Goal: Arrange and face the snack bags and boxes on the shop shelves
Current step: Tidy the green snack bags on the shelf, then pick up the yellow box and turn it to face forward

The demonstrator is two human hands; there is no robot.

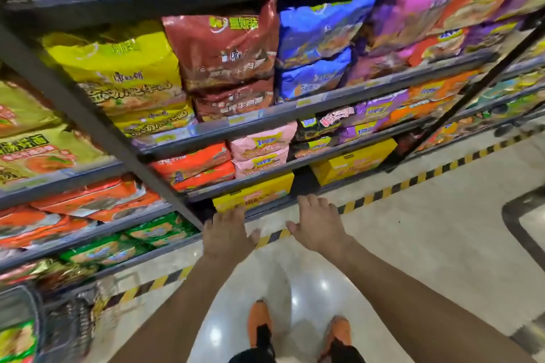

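Head view is showing both hands hovering low in front of the bottom shelf, palms down. The left hand (227,234) and right hand (320,227) are lying side by side with fingers spread and relaxed, and neither is holding anything.

The yellow box (253,193) is sitting just beyond the left fingertips, up and a little left of the right hand. Whether the left fingers are touching its front edge cannot be told. A second yellow box (354,160) is sitting farther out, beyond and to the right of the right hand. Pink snack bags (259,150) are stacked one shelf above the nearer box, with orange snack bags (194,165) beside them, above the left hand.

The step in hand is probably squaring the nearer box. Doing it well likely means taking it by both ends, one hand per side. It should then be drawn forward evenly until its printed face is sitting flush with the shelf lip (267,211), without nudging the bags overhead.
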